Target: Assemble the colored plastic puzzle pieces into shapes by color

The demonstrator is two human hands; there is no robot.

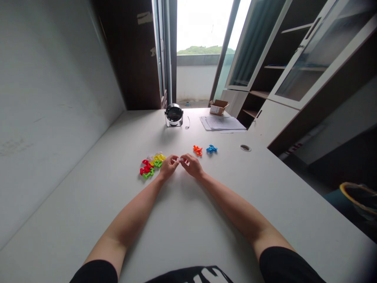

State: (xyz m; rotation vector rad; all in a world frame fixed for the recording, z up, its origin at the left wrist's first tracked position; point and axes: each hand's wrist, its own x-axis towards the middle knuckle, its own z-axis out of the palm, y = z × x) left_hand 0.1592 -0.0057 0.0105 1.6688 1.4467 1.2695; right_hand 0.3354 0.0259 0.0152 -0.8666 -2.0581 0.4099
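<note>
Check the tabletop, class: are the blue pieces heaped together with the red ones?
No: the blue pieces lie right of the right hand, the red pieces left of the left hand.

Our left hand (169, 167) and right hand (192, 166) are covering most of a white piece (180, 159).
We are missing its shape, losing single shapes in the small, overlapping pile (147, 169) and failing to read the papers (225, 123); the bottom edge is cutting off our sleeves (96, 271) and shirt (182, 274), the right edge a blurred yellow rim (342, 188).
</note>
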